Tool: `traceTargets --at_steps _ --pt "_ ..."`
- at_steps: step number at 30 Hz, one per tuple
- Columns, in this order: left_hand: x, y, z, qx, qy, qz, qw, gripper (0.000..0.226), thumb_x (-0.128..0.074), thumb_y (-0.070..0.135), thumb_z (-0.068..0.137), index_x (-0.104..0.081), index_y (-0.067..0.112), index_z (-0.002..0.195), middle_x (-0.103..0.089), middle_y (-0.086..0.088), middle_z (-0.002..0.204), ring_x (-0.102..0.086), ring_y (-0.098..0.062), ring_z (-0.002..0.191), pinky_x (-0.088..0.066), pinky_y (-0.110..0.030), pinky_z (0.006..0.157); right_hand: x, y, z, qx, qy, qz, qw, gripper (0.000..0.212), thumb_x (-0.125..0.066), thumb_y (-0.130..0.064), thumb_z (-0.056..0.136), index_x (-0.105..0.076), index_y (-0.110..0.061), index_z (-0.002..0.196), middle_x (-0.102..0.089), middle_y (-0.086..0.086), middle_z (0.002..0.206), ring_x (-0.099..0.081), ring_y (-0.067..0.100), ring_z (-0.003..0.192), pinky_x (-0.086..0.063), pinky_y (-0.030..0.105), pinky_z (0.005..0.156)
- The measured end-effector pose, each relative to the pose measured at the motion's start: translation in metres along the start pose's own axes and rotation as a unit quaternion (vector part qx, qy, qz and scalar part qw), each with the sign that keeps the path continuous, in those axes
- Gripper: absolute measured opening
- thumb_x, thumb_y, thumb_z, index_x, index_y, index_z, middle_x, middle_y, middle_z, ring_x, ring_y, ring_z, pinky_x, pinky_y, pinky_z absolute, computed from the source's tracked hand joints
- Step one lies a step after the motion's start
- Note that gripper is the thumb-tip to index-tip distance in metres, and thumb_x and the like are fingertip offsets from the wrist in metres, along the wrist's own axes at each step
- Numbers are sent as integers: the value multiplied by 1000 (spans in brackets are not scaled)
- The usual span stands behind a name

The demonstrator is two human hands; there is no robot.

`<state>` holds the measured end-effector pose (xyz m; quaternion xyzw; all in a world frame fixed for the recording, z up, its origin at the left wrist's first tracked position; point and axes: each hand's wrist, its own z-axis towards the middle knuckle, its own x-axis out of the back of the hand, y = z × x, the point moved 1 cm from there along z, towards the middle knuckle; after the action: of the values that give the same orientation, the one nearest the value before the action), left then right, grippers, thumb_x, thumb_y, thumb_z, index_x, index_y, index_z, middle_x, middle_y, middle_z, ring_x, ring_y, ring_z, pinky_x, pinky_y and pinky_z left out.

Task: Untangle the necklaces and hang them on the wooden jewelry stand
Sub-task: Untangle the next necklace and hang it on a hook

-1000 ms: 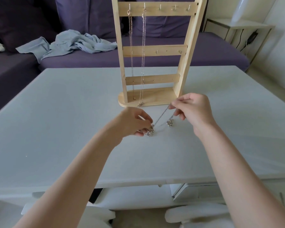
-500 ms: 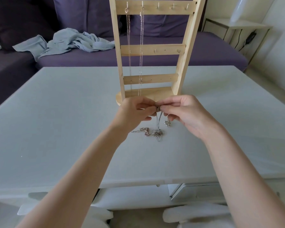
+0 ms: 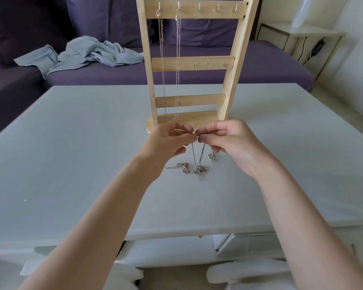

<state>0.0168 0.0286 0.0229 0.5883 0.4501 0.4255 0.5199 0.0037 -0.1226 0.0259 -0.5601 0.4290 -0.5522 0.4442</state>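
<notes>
The wooden jewelry stand [image 3: 194,65] rises at the middle of the white table [image 3: 71,143]. Two chains [image 3: 177,59] hang from its top row of hooks, at the left. Just in front of the stand's base, my left hand [image 3: 168,143] and my right hand [image 3: 231,141] meet fingertip to fingertip, and both pinch the clasp end of a silver necklace [image 3: 198,158]. Its two strands drop to a small tangled heap [image 3: 200,170] on the table. Another bunched chain [image 3: 182,166] lies to the left of it. A third small clump [image 3: 212,155] sits under my right hand.
A purple sofa [image 3: 218,65] runs behind the table, with a crumpled pale blue cloth [image 3: 88,53] on its seat. A white side table [image 3: 302,36] with a black cable stands at the back right. White chair parts [image 3: 249,273] show below the table's near edge.
A second ago my hands were apart and low, stretching a chain over the table. They have since come together and risen, lifting the necklace by its clasp so that it hangs down.
</notes>
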Motion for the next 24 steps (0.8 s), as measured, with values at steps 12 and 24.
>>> traceTargets --at_steps 12,24 --pt "-2 0 1 -90 69 168 979 22 -62 4 84 -63 21 69 -62 7 61 -55 -5 57 -51 -22 64 -9 1 2 -37 27 -26 999 11 -63 -10 80 -66 -10 69 -57 6 74 -46 15 67 -37 29 59" --pt "-1 -1 -3 2 -37 34 999 6 -63 7 87 -61 12 86 -65 -2 74 -61 -3 61 -54 -16 67 -3 3 -1 -60 -36 -64 995 9 -69 -12 76 -71 -12 67 -48 2 65 -41 15 65 -34 26 61"
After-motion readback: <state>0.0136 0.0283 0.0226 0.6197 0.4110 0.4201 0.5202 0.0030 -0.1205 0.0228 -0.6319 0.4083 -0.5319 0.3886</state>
